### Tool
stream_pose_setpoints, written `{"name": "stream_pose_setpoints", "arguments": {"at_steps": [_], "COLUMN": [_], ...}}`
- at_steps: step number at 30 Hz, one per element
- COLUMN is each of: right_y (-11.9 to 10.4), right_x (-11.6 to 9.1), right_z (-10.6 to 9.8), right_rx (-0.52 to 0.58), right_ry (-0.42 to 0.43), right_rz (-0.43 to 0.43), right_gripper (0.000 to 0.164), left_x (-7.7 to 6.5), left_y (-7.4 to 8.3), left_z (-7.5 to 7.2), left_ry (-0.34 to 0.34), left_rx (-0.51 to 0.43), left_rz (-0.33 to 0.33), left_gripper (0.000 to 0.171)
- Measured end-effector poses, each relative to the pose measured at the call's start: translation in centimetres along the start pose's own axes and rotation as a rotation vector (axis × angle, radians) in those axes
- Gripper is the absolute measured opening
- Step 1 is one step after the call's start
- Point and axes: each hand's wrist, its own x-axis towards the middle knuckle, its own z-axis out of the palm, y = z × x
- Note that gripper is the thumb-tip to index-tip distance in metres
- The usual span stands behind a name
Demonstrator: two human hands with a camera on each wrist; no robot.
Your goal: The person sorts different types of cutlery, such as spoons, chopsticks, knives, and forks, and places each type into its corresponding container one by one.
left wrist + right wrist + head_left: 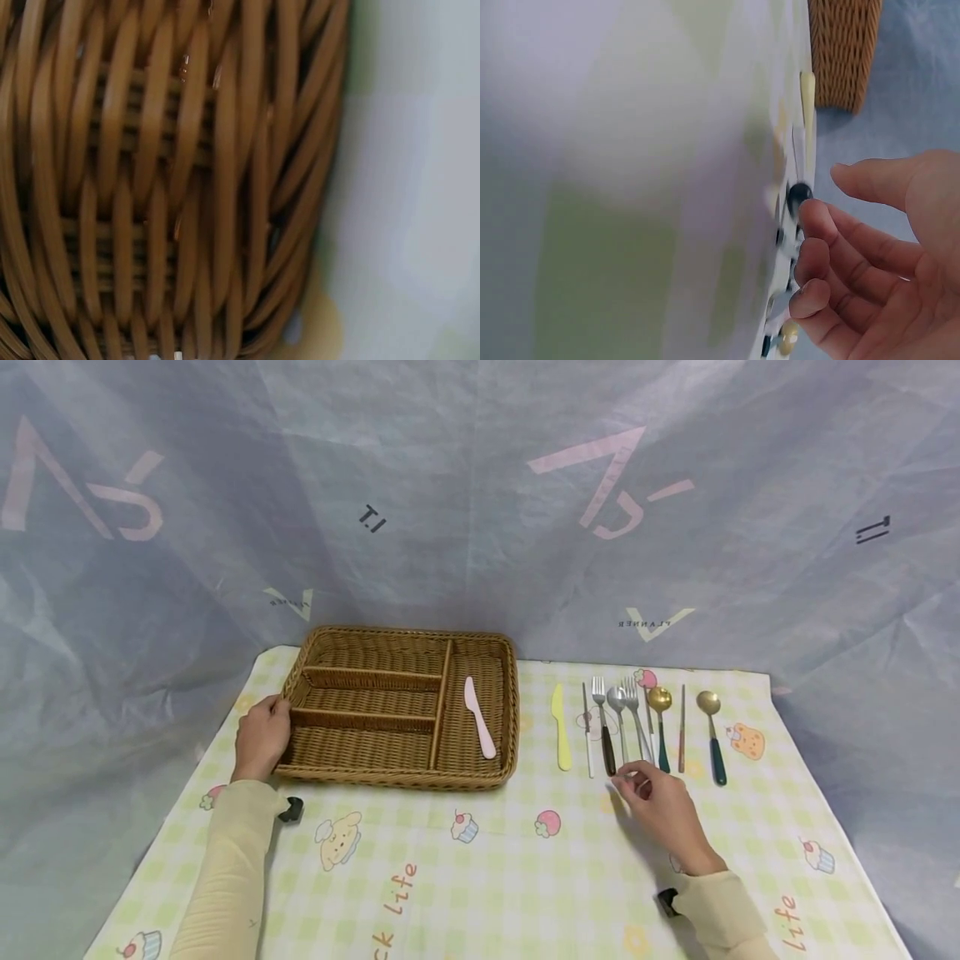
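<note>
My left hand (261,735) grips the left rim of a brown wicker basket (420,779) with several compartments. Woven basket wall (172,150) fills most of the left wrist view, where the hand itself is hidden. A pink knife (478,718) lies in the right-hand compartment. My right hand (658,806) is over the near ends of a row of cutlery, close to a dark-handled fork (606,735), a silver spoon (617,697) and a silver fork (636,710). In the right wrist view its thumb stands apart from loosely bent fingers (814,262), with nothing held between them.
A yellow knife (560,731) and a thin white-ended chopstick (588,735) lie left of the forks. To the right are a gold spoon (660,697), a brown chopstick (682,731) and a green-handled spoon (708,702). A grey-blue curtain (465,510) hangs behind the checked tablecloth (495,893).
</note>
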Motion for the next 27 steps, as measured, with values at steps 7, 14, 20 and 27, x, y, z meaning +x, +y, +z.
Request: {"name": "stream_pose_setpoints", "arguments": {"at_steps": [7,14,20,27], "right_y": [1.6,3.6,5.1,6.7], "right_x": [-0.3,-0.4,-0.3,0.2], "right_z": [-1.5,-3.2,-4.4,-5.8], "right_rx": [-0.037,-0.073,-0.114,-0.148], "right_ry": [0.025,0.079,0.102,0.131], "right_rz": [0.072,0.102,0.128,0.149], "right_gripper": [0.015,0.019,0.024,0.034], "left_x": [-0.1,-0.1,0.0,0.1], "left_y": [0.0,0.0,0.1,0.0], "left_z": [0.0,0.1,0.1,0.1], "left_ry": [0.011,0.015,0.014,0.01], "left_rx": [0.004,0.007,0.003,0.001], "left_rz": [0.002,0.004,0.001,0.004], "left_gripper": [0.065,0.063,0.063,0.064]}}
